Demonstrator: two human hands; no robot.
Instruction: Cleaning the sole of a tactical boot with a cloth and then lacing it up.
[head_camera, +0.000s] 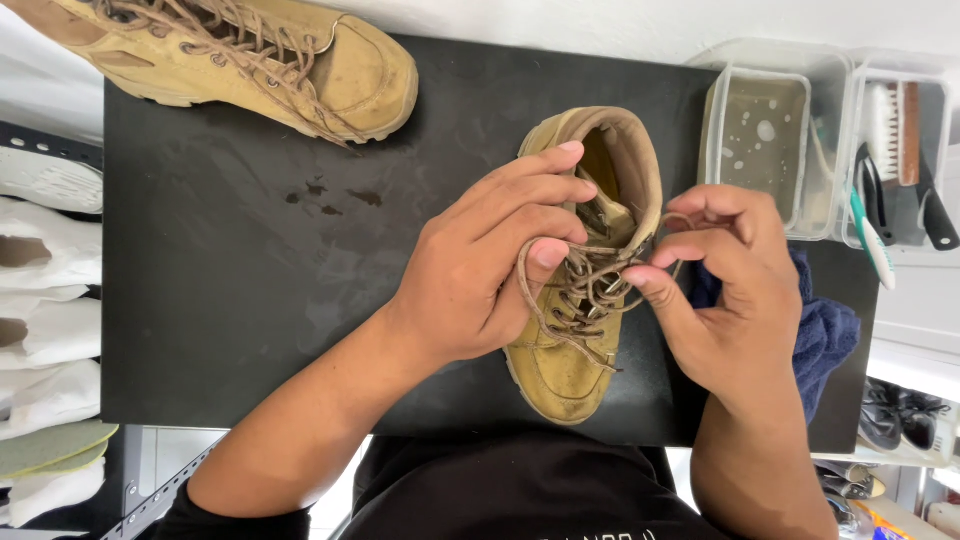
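A tan suede boot (560, 375) stands on the black mat (250, 300), toe toward me, its collar open. My left hand (480, 270) grips the boot's left side and pinches a strand of the brown lace (585, 285) under the thumb. My right hand (720, 290) pinches another part of the same lace at the boot's right eyelets, a loop showing above the fingers. A second tan boot (300, 60) lies on its side at the mat's far left corner, laces loose.
A clear tub of soapy water (765, 130) and a clear tub holding brushes (900, 140) stand at the right. A blue cloth (825, 335) lies under my right hand. White insoles (45, 300) sit on a shelf at left. Wet spots (330, 195) mark the mat.
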